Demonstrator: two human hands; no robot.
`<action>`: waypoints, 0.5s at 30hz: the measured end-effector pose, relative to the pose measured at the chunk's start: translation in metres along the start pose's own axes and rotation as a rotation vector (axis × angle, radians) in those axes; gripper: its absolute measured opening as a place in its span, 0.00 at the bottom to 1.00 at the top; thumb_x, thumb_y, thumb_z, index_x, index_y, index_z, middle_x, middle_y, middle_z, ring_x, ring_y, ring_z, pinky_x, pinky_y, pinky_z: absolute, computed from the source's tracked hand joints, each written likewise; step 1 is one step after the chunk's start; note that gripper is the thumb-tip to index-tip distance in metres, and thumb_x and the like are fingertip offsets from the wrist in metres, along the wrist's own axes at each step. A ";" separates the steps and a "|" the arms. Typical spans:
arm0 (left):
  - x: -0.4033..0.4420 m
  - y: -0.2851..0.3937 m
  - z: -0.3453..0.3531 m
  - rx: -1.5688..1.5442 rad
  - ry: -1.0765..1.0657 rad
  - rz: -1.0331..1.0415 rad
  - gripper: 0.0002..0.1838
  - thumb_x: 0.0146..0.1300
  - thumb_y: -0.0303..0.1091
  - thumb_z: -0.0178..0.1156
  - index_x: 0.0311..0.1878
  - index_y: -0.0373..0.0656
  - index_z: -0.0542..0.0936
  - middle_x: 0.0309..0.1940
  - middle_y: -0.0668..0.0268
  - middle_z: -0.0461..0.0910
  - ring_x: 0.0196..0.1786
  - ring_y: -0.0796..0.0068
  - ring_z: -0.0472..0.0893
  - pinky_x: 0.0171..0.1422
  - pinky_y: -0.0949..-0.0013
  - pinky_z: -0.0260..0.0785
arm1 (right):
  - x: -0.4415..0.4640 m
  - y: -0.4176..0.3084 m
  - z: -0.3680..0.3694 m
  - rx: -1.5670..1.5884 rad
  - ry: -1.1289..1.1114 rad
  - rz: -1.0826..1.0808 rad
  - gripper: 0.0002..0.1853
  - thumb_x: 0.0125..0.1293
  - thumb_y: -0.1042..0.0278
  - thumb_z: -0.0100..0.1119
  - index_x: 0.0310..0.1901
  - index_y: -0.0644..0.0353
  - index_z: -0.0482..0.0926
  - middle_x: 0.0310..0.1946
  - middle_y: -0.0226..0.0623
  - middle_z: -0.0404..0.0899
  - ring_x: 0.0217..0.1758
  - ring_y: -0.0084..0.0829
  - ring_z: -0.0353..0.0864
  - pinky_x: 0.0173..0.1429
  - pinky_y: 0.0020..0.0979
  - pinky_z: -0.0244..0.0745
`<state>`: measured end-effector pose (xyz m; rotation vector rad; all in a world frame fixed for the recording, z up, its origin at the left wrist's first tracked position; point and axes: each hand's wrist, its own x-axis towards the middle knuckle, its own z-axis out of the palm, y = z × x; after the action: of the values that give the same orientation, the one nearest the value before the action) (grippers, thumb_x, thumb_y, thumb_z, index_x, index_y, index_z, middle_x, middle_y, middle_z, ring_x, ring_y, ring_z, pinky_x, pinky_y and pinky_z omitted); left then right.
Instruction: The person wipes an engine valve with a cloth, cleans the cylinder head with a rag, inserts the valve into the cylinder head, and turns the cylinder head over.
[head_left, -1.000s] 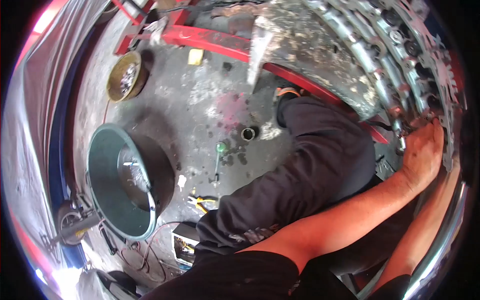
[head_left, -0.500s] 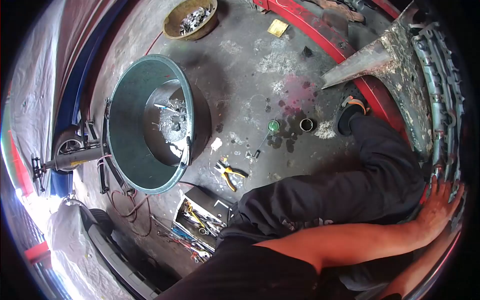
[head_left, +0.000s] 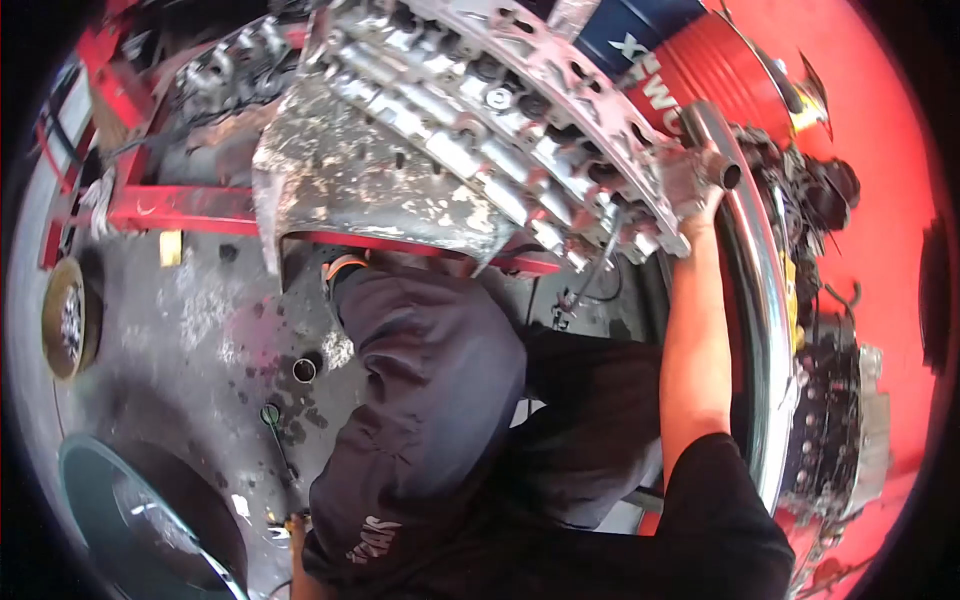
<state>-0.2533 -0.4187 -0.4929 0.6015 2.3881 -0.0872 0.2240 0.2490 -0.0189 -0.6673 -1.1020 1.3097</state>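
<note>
A long metal cylinder head (head_left: 470, 160), with rows of shafts and valve parts, lies slanted across the top of the view. My right hand (head_left: 706, 208) is closed around its near right end, beside a short pipe stub, with most fingers hidden behind the casting. Down at the floor, my left hand (head_left: 298, 528) is partly covered by my trouser leg. It touches the yellow-and-black pliers (head_left: 287, 525); its fingers are too small and hidden to tell whether they are closed.
A dark green tub (head_left: 85, 480) stands at lower left, with a brass-coloured bowl of small metal parts (head_left: 50, 320) beyond it. A ring (head_left: 305, 370) and a green-ended tool (head_left: 270, 412) lie on the stained floor. A red frame (head_left: 185, 207), chrome tube (head_left: 765, 350) and drum (head_left: 715, 75) stand around.
My view has swung right toward the cylinder head. My left hand has left the cylinder head and reached down to the pliers on the floor; my right hand remains at the cylinder head.
</note>
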 end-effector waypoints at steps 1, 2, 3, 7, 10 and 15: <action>-0.002 0.003 0.002 0.004 -0.014 0.003 0.29 0.68 0.52 0.55 0.64 0.41 0.74 0.50 0.54 0.81 0.45 0.57 0.83 0.51 0.56 0.74 | -0.015 0.002 0.029 -0.023 0.046 0.001 0.21 0.69 0.48 0.54 0.51 0.56 0.78 0.40 0.33 0.82 0.43 0.33 0.81 0.54 0.37 0.76; -0.004 0.003 0.003 0.006 -0.024 0.003 0.29 0.68 0.52 0.55 0.64 0.41 0.74 0.50 0.54 0.81 0.45 0.58 0.83 0.50 0.56 0.74 | -0.031 0.005 0.058 -0.047 0.093 0.003 0.21 0.68 0.46 0.54 0.48 0.57 0.80 0.40 0.36 0.83 0.43 0.33 0.80 0.53 0.34 0.75; -0.003 0.006 0.002 -0.005 -0.031 0.011 0.29 0.68 0.51 0.55 0.63 0.41 0.74 0.50 0.54 0.81 0.45 0.58 0.83 0.50 0.56 0.74 | -0.048 0.002 0.094 -0.025 0.082 0.055 0.20 0.68 0.46 0.53 0.44 0.56 0.80 0.37 0.35 0.82 0.42 0.34 0.80 0.54 0.34 0.74; -0.011 0.003 0.000 -0.013 -0.052 0.010 0.28 0.68 0.51 0.54 0.62 0.40 0.74 0.49 0.55 0.82 0.45 0.59 0.83 0.49 0.56 0.74 | -0.037 0.002 0.083 0.162 0.044 0.148 0.19 0.69 0.45 0.51 0.32 0.52 0.79 0.30 0.32 0.79 0.39 0.33 0.79 0.52 0.35 0.74; -0.018 -0.005 0.000 -0.024 -0.069 0.006 0.27 0.69 0.51 0.54 0.61 0.40 0.75 0.49 0.56 0.82 0.45 0.59 0.83 0.48 0.57 0.74 | -0.045 0.005 0.105 0.067 0.161 0.072 0.18 0.72 0.48 0.49 0.29 0.51 0.75 0.27 0.29 0.75 0.35 0.30 0.76 0.50 0.34 0.74; -0.023 -0.014 -0.007 -0.068 -0.105 0.037 0.26 0.69 0.50 0.53 0.60 0.39 0.75 0.48 0.57 0.82 0.45 0.60 0.82 0.46 0.57 0.74 | -0.047 0.003 0.093 0.032 0.031 0.074 0.19 0.68 0.44 0.55 0.33 0.52 0.78 0.31 0.31 0.78 0.38 0.32 0.77 0.50 0.34 0.74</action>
<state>-0.2478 -0.4386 -0.4744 0.5942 2.2679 -0.0205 0.1431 0.1868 0.0014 -0.7078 -1.0373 1.3730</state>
